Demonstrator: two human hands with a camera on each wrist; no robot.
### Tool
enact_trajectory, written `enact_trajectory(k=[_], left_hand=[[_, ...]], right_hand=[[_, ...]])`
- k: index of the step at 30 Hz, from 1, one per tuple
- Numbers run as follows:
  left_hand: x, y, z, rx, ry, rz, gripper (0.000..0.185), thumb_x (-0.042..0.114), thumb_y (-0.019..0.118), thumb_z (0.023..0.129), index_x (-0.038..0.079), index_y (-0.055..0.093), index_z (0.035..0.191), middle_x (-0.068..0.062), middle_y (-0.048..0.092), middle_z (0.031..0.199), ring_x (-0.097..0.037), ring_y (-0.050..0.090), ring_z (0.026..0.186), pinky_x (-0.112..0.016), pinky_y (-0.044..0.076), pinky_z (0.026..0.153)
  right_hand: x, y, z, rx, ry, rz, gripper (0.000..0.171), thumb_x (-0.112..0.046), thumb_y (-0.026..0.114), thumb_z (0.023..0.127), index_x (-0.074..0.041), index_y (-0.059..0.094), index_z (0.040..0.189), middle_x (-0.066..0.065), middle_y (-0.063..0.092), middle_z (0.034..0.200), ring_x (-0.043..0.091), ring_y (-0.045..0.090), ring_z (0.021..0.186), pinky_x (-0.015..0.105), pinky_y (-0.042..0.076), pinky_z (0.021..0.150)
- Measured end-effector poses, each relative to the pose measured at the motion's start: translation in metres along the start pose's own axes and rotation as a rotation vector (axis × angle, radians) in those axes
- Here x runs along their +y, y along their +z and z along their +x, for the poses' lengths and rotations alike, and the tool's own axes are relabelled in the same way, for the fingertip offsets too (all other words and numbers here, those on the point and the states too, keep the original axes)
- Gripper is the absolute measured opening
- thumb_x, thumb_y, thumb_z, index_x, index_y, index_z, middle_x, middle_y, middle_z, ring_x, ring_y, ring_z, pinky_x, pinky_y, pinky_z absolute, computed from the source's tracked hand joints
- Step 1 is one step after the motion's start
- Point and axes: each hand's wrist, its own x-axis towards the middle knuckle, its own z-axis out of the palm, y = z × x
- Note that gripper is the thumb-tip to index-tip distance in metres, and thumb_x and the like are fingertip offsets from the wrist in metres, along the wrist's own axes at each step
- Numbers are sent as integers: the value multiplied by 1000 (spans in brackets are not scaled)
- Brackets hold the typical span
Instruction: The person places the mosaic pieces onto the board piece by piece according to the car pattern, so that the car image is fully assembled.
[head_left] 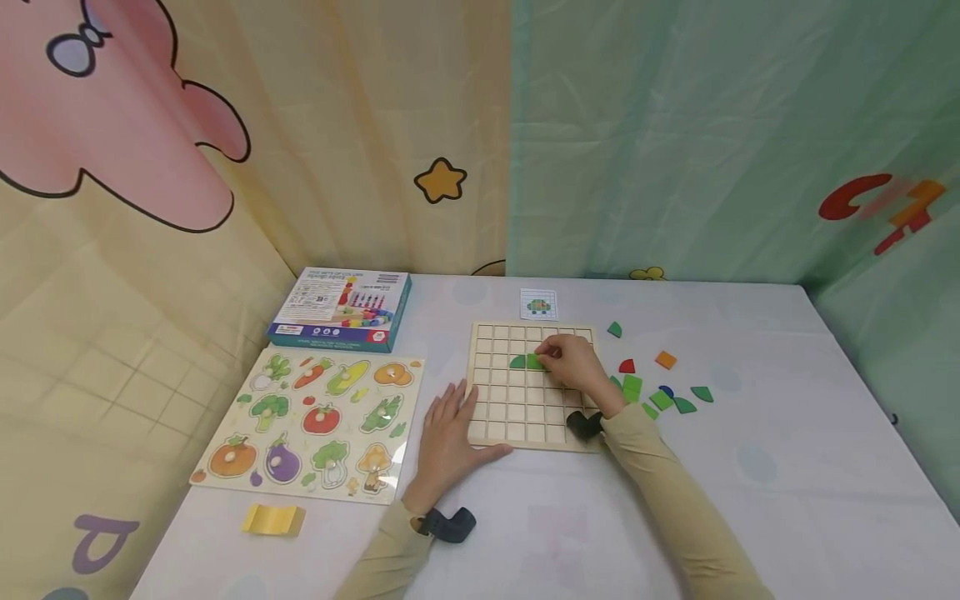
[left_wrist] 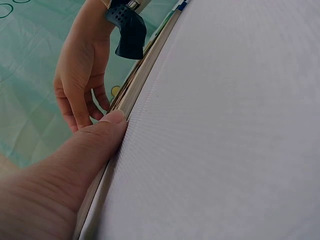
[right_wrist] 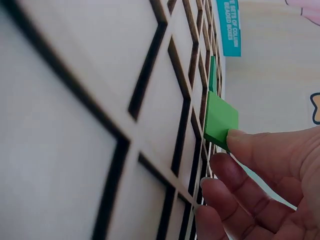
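A wooden grid board (head_left: 517, 425) lies in front of me, its raised strips forming square cells. My right hand (head_left: 573, 364) is over its upper part and pinches a light green square tile (right_wrist: 221, 121) by one corner, between thumb and fingertips. The tile looks tilted, close over the cells. Just left of it, a dark green quarter-round tile (head_left: 518, 362) sits in the grid. My left hand (head_left: 450, 433) rests at the board's lower left corner with its fingers spread, the thumb against the front edge in the left wrist view.
Several loose tiles lie right of the board, among them an orange square (head_left: 666, 360) and a red quarter-round (head_left: 627, 366). A picture card (head_left: 538, 305) is behind the board. Leftward are a vegetable puzzle board (head_left: 300, 417), a box (head_left: 341, 308) and a yellow block (head_left: 273, 521).
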Motion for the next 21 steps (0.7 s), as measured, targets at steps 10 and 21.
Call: enact_trajectory(k=[10, 21], left_hand=[[-1, 0, -1, 11, 11, 4, 105, 70, 68, 62, 8, 38, 141, -12, 31, 149, -29, 22, 139, -45, 17, 113], [-2, 2, 0, 27, 18, 0, 105, 71, 67, 62, 8, 38, 141, -12, 31, 148, -29, 23, 138, -46, 18, 113]], right_hand=[[-5, 1, -2, 37, 13, -90, 11, -21, 66, 86, -12, 73, 89, 3, 69, 87, 16, 61, 75, 34, 50, 66], [-12, -2, -3, 10, 52, -128, 12, -22, 67, 85, -11, 73, 88, 3, 69, 87, 17, 61, 75, 35, 50, 67]])
